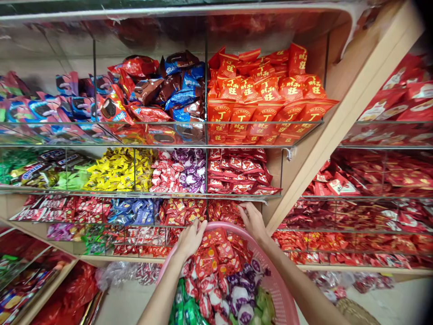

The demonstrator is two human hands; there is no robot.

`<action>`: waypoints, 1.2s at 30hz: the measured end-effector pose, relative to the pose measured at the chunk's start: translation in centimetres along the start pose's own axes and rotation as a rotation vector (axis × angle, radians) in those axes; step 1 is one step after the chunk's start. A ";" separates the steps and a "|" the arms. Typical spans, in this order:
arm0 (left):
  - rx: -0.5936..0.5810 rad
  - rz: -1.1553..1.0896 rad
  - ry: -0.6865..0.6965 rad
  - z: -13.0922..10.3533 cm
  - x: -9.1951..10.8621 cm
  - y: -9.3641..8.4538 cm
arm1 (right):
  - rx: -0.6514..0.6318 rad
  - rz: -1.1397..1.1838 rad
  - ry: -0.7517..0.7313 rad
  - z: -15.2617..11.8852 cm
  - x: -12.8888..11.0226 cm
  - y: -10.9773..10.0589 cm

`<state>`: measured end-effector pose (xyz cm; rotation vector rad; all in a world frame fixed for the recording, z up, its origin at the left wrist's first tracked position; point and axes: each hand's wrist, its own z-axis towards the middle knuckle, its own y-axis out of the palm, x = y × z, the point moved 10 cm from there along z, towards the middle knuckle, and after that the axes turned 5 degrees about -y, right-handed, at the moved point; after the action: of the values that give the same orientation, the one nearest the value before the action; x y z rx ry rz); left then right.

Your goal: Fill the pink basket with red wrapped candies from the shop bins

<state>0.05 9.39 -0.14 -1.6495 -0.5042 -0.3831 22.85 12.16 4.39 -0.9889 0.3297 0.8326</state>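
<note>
A pink plastic basket (279, 282) is below the shelf fronts, filled with wrapped sweets. Inside lie red printed packets (218, 253), red-and-white twists (206, 289), purple-and-white twists (241, 293), and green sweets (184, 307). My left hand (190, 238) is curled over the basket's far left rim, its fingertips partly hidden. Beyond the far right rim, my right hand (253, 220) reaches to a bin of red packets (225, 211), with its fingers bent and apart. Nothing shows in that hand, though its fingertips are close to the packets.
Glass-fronted shelves (101, 192) rise in tiers ahead, with divided bins of yellow sweets (118, 169), blue packets (137, 211) and large red bags (264, 90). A slanting wooden upright (324, 140) stands at the right. Plastic bags (120, 273) lie on the floor beneath.
</note>
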 end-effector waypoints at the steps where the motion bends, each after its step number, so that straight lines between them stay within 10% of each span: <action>1: 0.002 0.001 0.000 0.0 0.0 0.0 | 0.010 0.016 0.019 -0.4 -0.2 -0.5; 8: 0.002 0.032 -0.001 0.0 0.1 0.1 | 0.153 0.402 0.284 -3.7 -0.7 -2.7; 13: 0.008 0.044 0.005 0.0 0.1 0.1 | 0.033 0.708 0.424 -6.7 -1.9 0.3; 36: 0.004 0.048 0.006 -0.1 0.3 0.1 | -0.296 0.826 0.573 -10.8 -2.6 5.5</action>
<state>0.32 9.33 -0.02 -1.6533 -0.4595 -0.3517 18.29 3.45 -3.09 -1.3858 1.1865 1.3538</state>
